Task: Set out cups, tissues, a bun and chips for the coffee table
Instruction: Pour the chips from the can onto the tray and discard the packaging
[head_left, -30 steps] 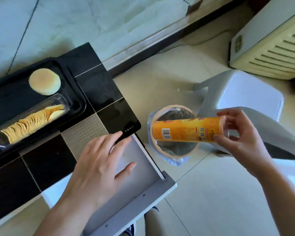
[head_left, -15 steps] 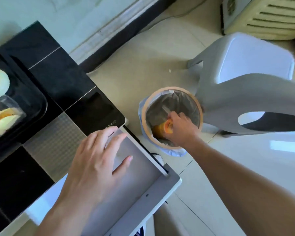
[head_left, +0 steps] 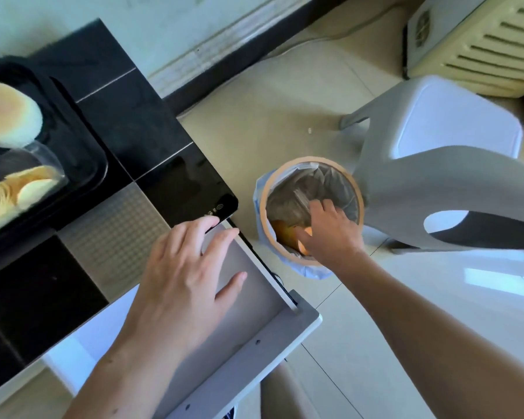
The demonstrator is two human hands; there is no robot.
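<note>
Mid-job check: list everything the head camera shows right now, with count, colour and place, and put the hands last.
bun: 1, pale tan, on the black tray, far left
chips: 1 stack, yellow, in a clear sleeve on the tray, below the bun
black tray: 1, black, on the coffee table
coffee table: 1, black and grey tiles, left half of view
drawer: 1, white, pulled open at the table's corner
bin: 1, tan rim with a pale liner, on the floor
chip can: 1, orange, inside the bin
stool: 1, white, right of the bin
heater: 1, cream, top right
left hand: open, flat over the drawer
right hand: reaching into the bin, fingers at the can
</note>
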